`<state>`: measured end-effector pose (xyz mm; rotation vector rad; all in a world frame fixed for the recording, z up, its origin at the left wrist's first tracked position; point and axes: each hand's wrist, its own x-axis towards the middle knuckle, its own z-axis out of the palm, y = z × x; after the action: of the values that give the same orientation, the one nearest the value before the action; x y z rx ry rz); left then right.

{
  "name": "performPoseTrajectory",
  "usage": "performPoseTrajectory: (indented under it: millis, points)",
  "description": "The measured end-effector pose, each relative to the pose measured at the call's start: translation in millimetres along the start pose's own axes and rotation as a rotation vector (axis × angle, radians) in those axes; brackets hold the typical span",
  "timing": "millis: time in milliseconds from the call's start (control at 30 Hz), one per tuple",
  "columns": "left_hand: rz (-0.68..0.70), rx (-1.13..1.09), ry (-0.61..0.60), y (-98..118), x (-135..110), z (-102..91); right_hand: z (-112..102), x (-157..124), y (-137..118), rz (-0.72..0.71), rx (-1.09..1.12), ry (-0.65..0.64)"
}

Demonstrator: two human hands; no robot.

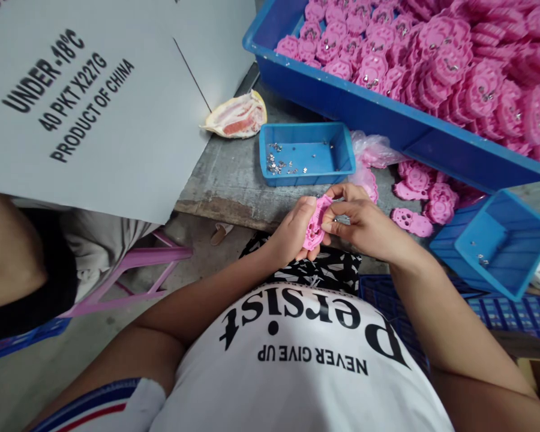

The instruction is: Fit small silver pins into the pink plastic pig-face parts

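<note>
My left hand [291, 233] is closed around a pink plastic piece [314, 233] with a scalloped edge and small holes, held tilted above the table's front edge. On its right side my right hand [363, 223] reaches in with thumb and fingers pinched together. A small shiny metal part [336, 220] shows at those fingertips, partly hidden. Just beyond my hands stands a small blue tray [308, 179] with loose metal parts scattered in it. More pink pieces [411, 222] lie on the table to the right of my right hand.
A large blue bin [387, 126] heaped with pink pieces fills the back right. Another small blue bin [506, 240] is tilted at the right. A cut fruit wedge [238, 117] lies beside a grey printed board [117, 180]. At left, another person's leg [11, 252] shows near a pink stool [139, 258].
</note>
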<state>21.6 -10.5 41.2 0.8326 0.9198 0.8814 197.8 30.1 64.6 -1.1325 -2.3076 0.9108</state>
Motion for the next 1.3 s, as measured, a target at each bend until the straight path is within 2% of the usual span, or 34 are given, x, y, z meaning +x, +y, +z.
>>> performPoseTrajectory:
  millis: [300, 467, 700, 867, 1000, 1167, 1300]
  points:
    - [-0.009, 0.005, 0.002, 0, 0, 1.9, 1, 2, 3, 0.007, -0.021, -0.021]
    - [-0.009, -0.052, -0.001, -4, 3, 2.0, 7, 2, 3, 0.059, -0.012, 0.038]
    - [-0.045, -0.235, -0.069, -1, 4, -4.0, 0, -6, 2, 0.105, 0.355, 0.083]
    - [-0.044, -0.195, -0.094, 6, -2, -7.6, -9, -13, 3, 0.166, 0.449, 0.225]
    - [-0.011, -0.117, 0.003, 9, -4, -10.5, -9, -23, 16, 0.260, 0.506, 0.411]
    - [0.050, -0.057, 0.178, 13, -1, -17.5, -2, -52, 45, 0.411, 0.404, 0.614]
    - [0.064, -0.052, 0.181, 9, 4, -19.3, 15, -71, 64, 0.511, 0.126, 0.572]
